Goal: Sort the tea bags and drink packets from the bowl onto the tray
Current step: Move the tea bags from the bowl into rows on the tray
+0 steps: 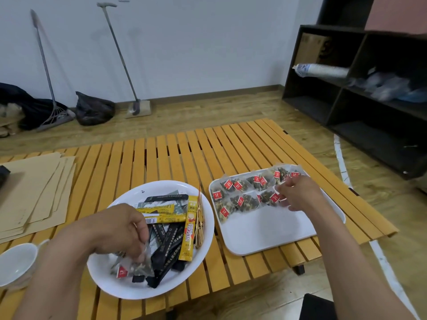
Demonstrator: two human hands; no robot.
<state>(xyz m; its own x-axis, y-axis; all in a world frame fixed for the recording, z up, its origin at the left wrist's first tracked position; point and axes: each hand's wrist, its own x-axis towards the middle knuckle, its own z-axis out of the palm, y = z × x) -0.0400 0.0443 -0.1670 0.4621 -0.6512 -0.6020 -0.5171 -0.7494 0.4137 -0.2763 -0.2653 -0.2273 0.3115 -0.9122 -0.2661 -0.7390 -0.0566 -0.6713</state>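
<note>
The left hand [120, 229], nearest, reaches into the white bowl [208, 229], fingers pinching a clear tea bag [134, 265] with a red tag among black and yellow drink packets [172, 236]. The right hand [298, 192] pinches another tea bag [276, 197] at the rows on the white tray [265, 232]. Tea-bag sorting seems underway; next, the bowl's bag likely needs lifting across the slatted table [175, 153] to the tray.

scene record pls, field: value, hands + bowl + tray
left hand: over the bowl, pinching a tea bag
right hand: over the tray, fingers on a tea bag at the end of the near row
bowl: white, holds black stick packets, yellow stick packets, at least one tea bag
tray: white, tea bags in two rows along the far side, near part bare
table: yellow slats
other: white cup left of the bowl, brown paper sheets far left
stick packets on tray: none visible
</note>
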